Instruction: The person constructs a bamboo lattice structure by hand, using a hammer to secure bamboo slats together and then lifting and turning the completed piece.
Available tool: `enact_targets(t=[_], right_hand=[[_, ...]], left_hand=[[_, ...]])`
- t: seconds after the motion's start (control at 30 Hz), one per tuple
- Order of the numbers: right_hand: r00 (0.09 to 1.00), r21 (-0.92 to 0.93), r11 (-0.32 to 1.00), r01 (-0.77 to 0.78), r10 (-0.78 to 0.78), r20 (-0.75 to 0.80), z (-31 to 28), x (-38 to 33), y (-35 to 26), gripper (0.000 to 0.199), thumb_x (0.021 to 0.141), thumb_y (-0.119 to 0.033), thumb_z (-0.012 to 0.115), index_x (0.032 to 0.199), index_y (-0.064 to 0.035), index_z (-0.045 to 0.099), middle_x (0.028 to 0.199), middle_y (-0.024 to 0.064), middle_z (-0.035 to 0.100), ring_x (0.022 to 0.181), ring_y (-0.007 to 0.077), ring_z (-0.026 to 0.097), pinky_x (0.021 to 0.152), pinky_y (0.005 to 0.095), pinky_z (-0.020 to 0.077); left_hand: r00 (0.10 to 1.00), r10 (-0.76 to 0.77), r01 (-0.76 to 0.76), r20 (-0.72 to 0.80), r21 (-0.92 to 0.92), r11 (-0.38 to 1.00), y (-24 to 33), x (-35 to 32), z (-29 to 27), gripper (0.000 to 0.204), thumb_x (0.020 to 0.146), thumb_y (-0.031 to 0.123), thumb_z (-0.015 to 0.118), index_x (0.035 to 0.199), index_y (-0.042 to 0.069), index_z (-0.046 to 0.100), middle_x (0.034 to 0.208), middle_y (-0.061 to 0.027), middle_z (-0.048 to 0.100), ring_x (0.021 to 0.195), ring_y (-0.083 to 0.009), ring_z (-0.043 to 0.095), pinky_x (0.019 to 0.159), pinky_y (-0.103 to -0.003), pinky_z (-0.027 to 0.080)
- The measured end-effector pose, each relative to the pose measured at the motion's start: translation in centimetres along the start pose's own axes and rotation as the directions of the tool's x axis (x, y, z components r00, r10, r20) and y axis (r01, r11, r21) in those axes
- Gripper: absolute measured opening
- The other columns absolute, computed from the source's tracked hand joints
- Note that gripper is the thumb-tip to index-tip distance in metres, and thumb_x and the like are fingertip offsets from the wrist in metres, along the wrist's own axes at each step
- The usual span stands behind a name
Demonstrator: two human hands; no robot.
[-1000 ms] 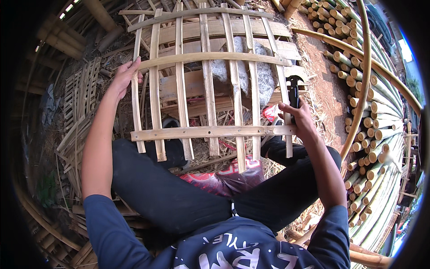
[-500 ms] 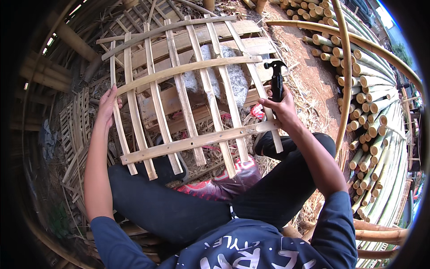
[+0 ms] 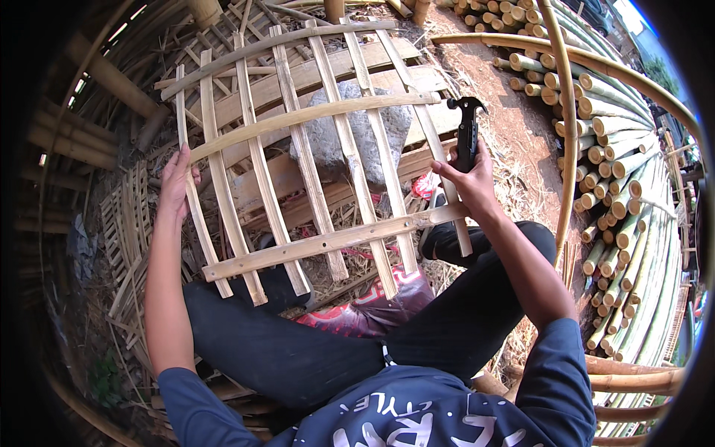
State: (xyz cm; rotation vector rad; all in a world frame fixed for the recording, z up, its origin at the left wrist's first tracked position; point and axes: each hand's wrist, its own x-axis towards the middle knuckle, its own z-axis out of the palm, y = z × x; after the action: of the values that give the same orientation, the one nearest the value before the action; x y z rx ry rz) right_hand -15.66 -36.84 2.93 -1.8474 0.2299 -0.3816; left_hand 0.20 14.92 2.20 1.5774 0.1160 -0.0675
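A slatted bamboo panel of several upright strips and three cross strips is held up over my lap. My left hand grips its left outer slat, just below the middle cross strip. At the opposite side my right hand is closed around a black claw hammer, head upward. The thumb and lower part of that hand rest against the panel's right outer slat. Nail heads show along the bottom cross strip.
Behind the panel lie a large grey stone and flat boards. Cut bamboo poles are stacked at the right, with a curved pole before them. Another slatted panel lies at the left. A red printed sack is between my legs.
The panel has shifted slightly, and the stone shows a little differently behind its slats. My left hand has moved down slightly; the hammer in my right hand has moved slightly right.
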Motion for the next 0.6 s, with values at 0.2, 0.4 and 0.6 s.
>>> enact_targets(t=[0.2,0.4,0.6], right_hand=[[0.998,-0.177,0.984,0.009,-0.019,-0.056,-3.7,-2.6,0.1,0.055,0.075,-0.017,0.089,0.110,-0.0028,0.049,0.088,0.0032,0.056,0.078,0.0108,0.056,0.071,0.0258,0.0503],[0.987,-0.086,0.994,-0.063,0.049,-0.154,-8.7,-6.6,1.6,0.048,0.082,-0.006,0.082,0.114,-0.0022,0.047,0.087,0.0031,0.058,0.073,0.0109,0.063,0.065,0.0239,0.0536],[0.968,-0.281,0.958,-0.058,-0.015,-0.249,-14.6,-9.1,1.5,0.046,0.083,-0.007,0.081,0.113,-0.0024,0.047,0.085,0.0017,0.058,0.074,0.0085,0.061,0.065,0.0224,0.0508]], left_hand=[[0.993,-0.013,0.020,0.115,-0.055,0.998,0.0,-0.3,4.4,0.029,0.099,0.041,0.062,0.096,0.012,0.061,0.070,0.0047,0.054,0.055,-0.0034,0.052,0.049,-0.019,0.045],[0.976,-0.047,0.059,0.212,-0.051,0.997,0.4,-1.1,10.7,0.031,0.097,0.041,0.066,0.095,0.011,0.060,0.074,0.0046,0.055,0.056,-0.0038,0.055,0.049,-0.019,0.046],[0.964,0.036,-0.066,0.263,0.105,0.992,0.8,-0.8,17.4,0.043,0.097,0.049,0.064,0.090,0.007,0.062,0.067,0.0028,0.058,0.054,-0.0054,0.053,0.050,-0.023,0.044]])
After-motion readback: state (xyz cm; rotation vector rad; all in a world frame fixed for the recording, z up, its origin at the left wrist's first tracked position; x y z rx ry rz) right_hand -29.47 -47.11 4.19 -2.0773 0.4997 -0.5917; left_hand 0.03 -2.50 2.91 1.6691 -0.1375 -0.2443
